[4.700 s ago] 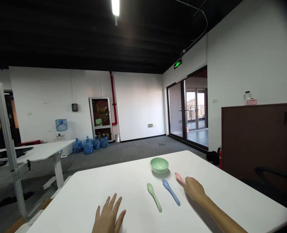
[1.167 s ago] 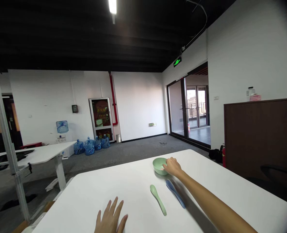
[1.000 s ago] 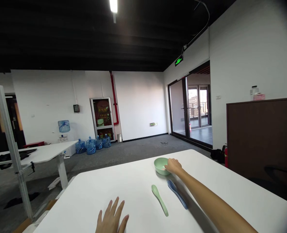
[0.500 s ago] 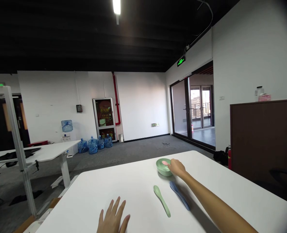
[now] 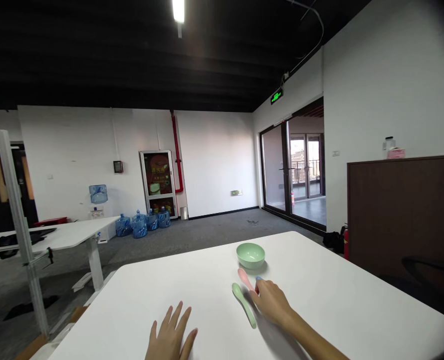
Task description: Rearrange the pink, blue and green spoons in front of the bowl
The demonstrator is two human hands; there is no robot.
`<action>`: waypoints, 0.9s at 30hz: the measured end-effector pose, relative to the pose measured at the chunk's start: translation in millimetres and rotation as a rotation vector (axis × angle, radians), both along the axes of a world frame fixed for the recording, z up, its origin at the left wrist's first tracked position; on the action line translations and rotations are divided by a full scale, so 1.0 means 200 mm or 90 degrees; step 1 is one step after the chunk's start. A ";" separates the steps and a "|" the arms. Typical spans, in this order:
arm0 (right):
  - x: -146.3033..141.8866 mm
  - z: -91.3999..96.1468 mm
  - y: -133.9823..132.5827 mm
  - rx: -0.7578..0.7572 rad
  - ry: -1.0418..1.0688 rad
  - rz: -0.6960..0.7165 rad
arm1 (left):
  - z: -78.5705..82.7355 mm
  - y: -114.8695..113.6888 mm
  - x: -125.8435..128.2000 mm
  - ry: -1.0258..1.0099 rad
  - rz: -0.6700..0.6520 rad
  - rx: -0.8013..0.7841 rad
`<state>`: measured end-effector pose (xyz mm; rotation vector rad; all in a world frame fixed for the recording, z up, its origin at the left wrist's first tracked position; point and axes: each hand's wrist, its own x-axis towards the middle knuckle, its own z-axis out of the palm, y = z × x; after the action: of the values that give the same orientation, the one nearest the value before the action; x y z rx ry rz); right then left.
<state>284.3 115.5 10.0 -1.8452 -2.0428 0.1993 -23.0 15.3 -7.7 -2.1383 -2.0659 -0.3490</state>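
Note:
My right hand is closed on the handle of a pink spoon, whose bowl end points away from me. Just left of it lies a green spoon on the white table. Of the blue spoon only a tip shows; my hand hides the rest. Beyond them stands a green bowl, with nothing visible inside. My left hand is at the near left of the table with fingers spread, holding nothing.
Another white table with a metal post is at the left. Blue water bottles stand on the floor by the far wall. A dark brown cabinet is at the right.
My right hand has brought the pink spoon out of the green bowl and back toward me, between the green and blue spoons. My left hand stays in place; the view has turned slightly.

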 end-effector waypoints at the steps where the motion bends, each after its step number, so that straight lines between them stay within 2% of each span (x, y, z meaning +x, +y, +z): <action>1: -0.01 -0.01 -0.01 -0.005 -0.005 -0.003 | -0.01 0.01 -0.01 0.001 -0.003 0.008; 7: -0.05 -0.07 0.01 -0.032 -0.008 -0.023 | -0.05 0.03 -0.03 0.000 -0.007 0.026; 13: -0.07 -0.13 0.02 -0.054 -0.006 -0.028 | -0.04 0.02 -0.02 -0.015 -0.009 0.026; 27: -0.09 -0.16 0.02 -0.079 -0.020 -0.044 | -0.03 0.02 -0.02 -0.015 -0.008 0.015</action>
<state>265.7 120.1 -22.2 -2.0019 -2.0258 0.2863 -27.3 18.4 -14.0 -2.1449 -2.0520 -0.4002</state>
